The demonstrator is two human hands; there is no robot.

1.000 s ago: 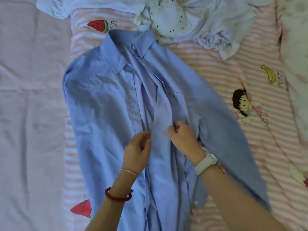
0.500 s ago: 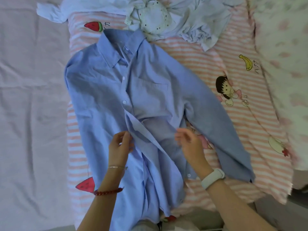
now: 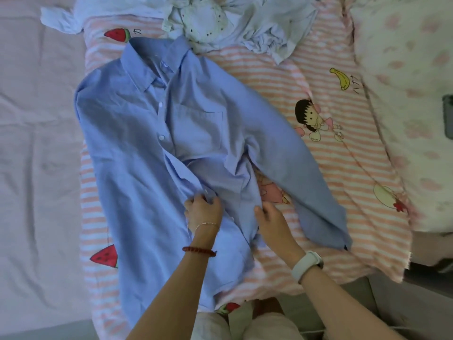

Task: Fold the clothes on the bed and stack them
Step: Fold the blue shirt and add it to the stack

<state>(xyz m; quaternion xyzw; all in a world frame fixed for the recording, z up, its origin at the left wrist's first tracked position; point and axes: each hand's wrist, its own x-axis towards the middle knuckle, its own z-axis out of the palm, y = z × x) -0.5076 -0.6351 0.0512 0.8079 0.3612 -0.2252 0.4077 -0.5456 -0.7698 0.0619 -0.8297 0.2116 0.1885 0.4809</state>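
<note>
Two hands work the blue shirt, which lies front-up on the striped sheet, collar away from you. Your left hand pinches the front placket at the shirt's middle, fingers curled on the cloth. Your right hand rests on the shirt's side edge, fingers nearly straight. Beyond the collar lies a heap of pale clothes.

So the blue shirt looks way flatter now, the flipped-over front flap from half a second ago is mostly laid down. Left hand slid rightward to the placket, right hand dropped to the shirt's right edge, lower center.
</note>
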